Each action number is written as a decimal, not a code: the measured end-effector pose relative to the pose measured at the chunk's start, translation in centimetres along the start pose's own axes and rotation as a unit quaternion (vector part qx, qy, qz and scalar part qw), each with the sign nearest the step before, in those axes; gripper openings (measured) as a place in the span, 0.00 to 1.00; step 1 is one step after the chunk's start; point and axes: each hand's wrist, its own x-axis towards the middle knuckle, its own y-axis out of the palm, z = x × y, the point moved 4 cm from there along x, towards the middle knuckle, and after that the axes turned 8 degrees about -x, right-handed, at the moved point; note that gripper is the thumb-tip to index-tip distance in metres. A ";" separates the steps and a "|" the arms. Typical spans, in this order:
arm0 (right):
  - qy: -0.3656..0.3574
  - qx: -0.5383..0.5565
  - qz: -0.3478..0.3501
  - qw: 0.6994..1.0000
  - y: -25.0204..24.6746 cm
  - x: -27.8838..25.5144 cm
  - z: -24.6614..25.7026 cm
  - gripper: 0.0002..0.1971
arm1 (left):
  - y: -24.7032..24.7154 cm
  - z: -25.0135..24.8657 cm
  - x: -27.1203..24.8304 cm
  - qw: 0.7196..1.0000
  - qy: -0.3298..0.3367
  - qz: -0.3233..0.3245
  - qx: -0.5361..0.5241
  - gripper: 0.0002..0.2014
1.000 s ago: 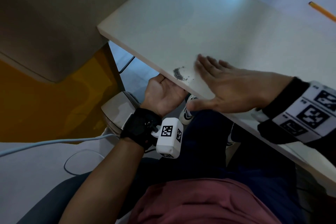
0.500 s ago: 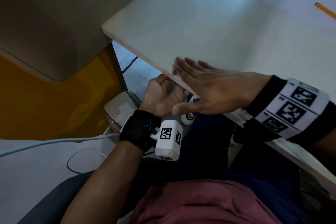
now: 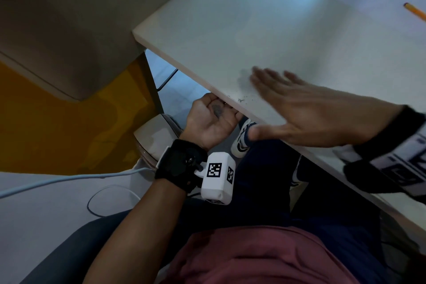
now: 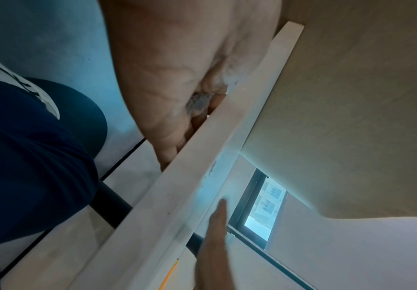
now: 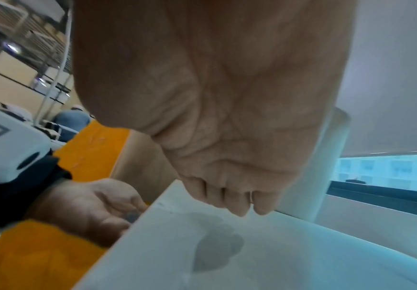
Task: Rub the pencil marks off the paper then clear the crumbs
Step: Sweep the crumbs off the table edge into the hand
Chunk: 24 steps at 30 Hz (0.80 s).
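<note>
Below the table [image 3: 230, 30] edge, cupped left hand [image 3: 212, 120] cradles crumbs [image 3: 216, 109]; flat right hand [image 3: 306, 108] hovers, fingers relaxed.

Yellow pencil [image 3: 415, 11] far end of the table [image 3: 230, 18]; white cable [image 3: 69, 178] on floor below, by an orange panel [image 3: 57, 122].

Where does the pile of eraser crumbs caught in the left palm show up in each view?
Head: centre, crumbs in the cupped left hand below the table edge.
Left wrist: upper middle, grey clump against the edge.
Right wrist: lower left, dark patch.
Shared landmark: the table edge.
</note>
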 end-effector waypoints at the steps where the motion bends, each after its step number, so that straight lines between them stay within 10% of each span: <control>1: 0.028 0.001 0.011 1.000 0.4 -0.7 -0.8 0.62 | 0.1 0.1 0.0 1.000 0.001 0.001 -0.006 0.29; 9: -0.049 0.043 -0.032 0.997 0.8 1.7 4.5 0.60 | 0.4 -0.3 -1.2 0.997 0.033 -0.063 0.033 0.15; 14: -0.083 0.048 -0.230 0.968 -2.1 3.4 3.2 0.20 | -0.2 -0.3 -1.5 0.997 0.030 -0.065 0.026 0.24; 18: -0.017 0.080 -0.315 0.945 -3.4 4.1 3.1 0.07 | -0.3 -0.1 -1.4 0.998 0.011 -0.064 -0.019 0.18; 24: 0.138 0.070 -0.241 0.958 -3.6 2.7 -1.8 0.43 | -0.3 -0.1 -1.1 0.998 0.014 -0.051 -0.024 0.23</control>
